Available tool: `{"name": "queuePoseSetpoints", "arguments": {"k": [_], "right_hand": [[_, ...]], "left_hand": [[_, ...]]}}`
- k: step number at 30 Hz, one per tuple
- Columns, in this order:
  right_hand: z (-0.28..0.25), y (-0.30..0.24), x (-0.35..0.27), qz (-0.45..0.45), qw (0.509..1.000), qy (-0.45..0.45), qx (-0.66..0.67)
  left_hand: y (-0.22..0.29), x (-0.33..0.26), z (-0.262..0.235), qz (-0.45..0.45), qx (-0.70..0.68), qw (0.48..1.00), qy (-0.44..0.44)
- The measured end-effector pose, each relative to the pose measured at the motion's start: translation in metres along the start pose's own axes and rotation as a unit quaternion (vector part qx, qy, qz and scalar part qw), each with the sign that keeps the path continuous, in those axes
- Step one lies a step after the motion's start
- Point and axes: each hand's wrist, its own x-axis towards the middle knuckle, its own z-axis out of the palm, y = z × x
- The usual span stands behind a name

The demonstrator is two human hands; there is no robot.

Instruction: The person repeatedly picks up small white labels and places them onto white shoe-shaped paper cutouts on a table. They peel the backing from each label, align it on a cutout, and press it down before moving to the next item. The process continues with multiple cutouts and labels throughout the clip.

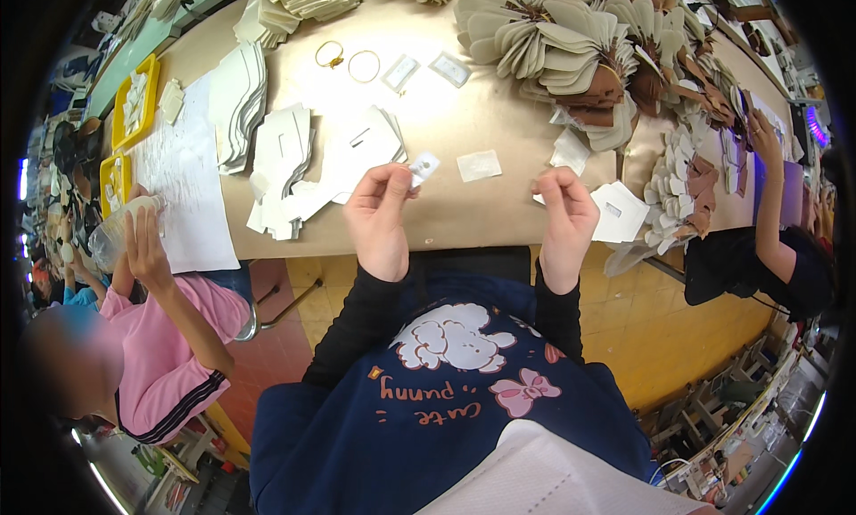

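White tab [425,168] in left hand [379,219], pinched between thumb and curled fingers, above table; dark mark at its middle, too small to read. Lettering shows on navy sweatshirt [339,435]. Tan-covered table [481,214] bears stacked white panels [283,149]; yellow floor [624,328] below, co-workers both sides. Tab's long axis slants, free end forward-right. Right hand [568,219]: thumb and forefinger closed together; cannot tell whether anything is between.

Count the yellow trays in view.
2. The far tray lies at the left end of the table; the near tray lies just below it in the picture, closer to the co-worker in pink. Others may be hidden.
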Motion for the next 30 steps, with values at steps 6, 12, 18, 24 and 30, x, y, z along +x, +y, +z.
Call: {"name": "queuePoseSetpoints", "arguments": {"k": [6,12,18,24,30], "right_hand": [[0.032,0.013,-0.009,-0.033,0.992,-0.121,0.014],[0.027,-0.001,0.000,-0.040,0.993,-0.101,-0.036],[0.016,-0.014,0.004,-0.074,0.961,-0.189,-0.187],[0.015,-0.001,0.001,0.102,0.980,-0.147,0.087],[0.011,0.009,0.000,0.109,0.985,-0.126,0.047]], "left_hand": [[-0.016,-0.023,0.023,-0.088,-0.028,0.994,-0.059],[-0.011,-0.027,0.023,-0.014,0.060,0.988,-0.139],[0.005,-0.001,0.008,-0.109,0.112,0.958,-0.241],[0.003,-0.004,0.012,-0.108,0.050,0.975,-0.189],[0.002,-0.005,0.011,-0.101,0.068,0.976,-0.183]]}}
